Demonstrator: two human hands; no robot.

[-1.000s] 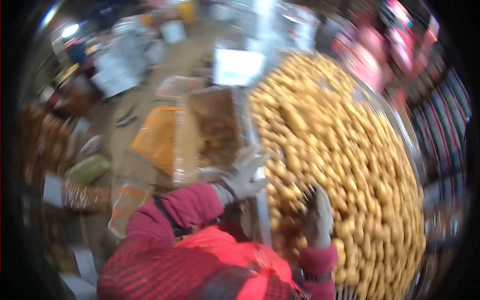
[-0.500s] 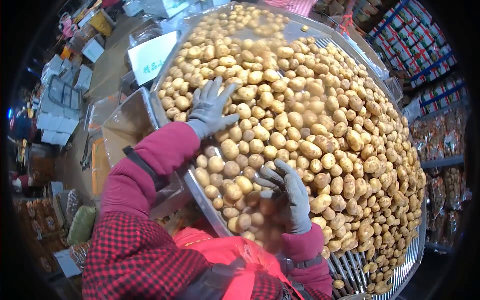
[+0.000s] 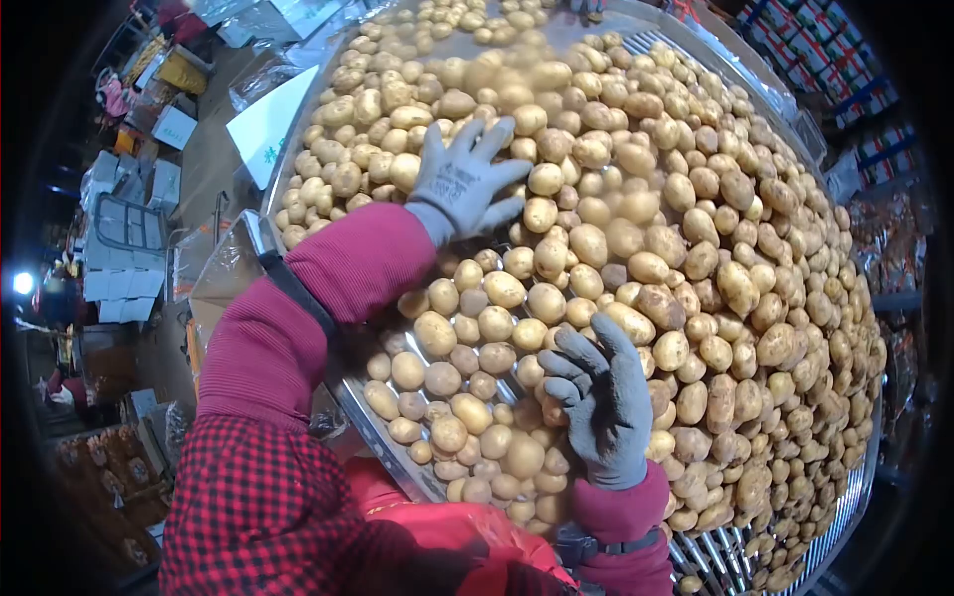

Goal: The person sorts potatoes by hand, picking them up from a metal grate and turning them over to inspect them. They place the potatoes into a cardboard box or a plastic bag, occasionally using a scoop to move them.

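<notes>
A broad heap of potatoes [image 3: 736, 290] covers a metal-edged sorting table. My left hand [image 3: 465, 181], in a grey glove, lies on the potatoes at the upper left, palm down and fingers spread. Closer to me, my right hand [image 3: 604, 409], also gloved in grey, rests beside the thicker part of the heap. Its palm faces left, with the fingers bent and loosely apart; I see nothing held in it. Between my hands the potatoes lie thinner, with bits of the surface showing. Metal bars [image 3: 708, 558] show at the lower right. Blurred patches hide some potatoes.
The table's metal rim [image 3: 383, 437] runs along my near left side. Beyond it stand an open cardboard box with clear plastic [image 3: 221, 270] and a white box [image 3: 270, 124]. White boxes [image 3: 124, 260] are stacked farther left. Shelves with bagged goods [image 3: 891, 243] line the right.
My left hand has shifted right over the potatoes, its fingers still spread. My right hand has moved slightly right and down, its fingers still bent. The camera view has shifted too.
</notes>
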